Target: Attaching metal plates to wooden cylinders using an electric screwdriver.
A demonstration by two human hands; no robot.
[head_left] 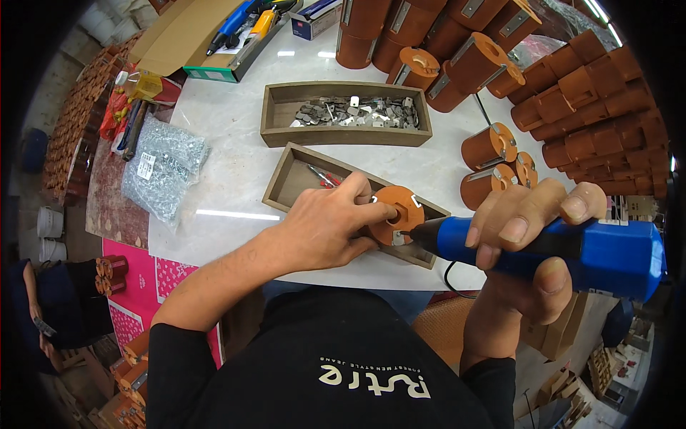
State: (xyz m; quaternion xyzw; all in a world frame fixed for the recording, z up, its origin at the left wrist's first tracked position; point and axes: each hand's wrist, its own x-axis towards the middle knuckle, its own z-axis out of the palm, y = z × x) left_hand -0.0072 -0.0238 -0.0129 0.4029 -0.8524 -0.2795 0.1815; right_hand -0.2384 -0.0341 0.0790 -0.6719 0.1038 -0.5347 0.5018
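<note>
My left hand grips an orange-brown cylinder with its round end face turned up. The index finger lies over the hole in the middle of that face. Small metal plates sit at the cylinder's rim. In my right hand is a blue power screwdriver, held level with its black nose pointing left. Its tip meets the face, or comes very close, beside the lower metal plate. Beneath the cylinder lies a wooden box with a red-handled tool inside, partly hidden by my left hand.
Another wooden box, farther back, holds many small metal plates. A clear bag of screws lies at the left of the white table. More brown cylinders stand right and stack up behind. At left, another person's arm shows.
</note>
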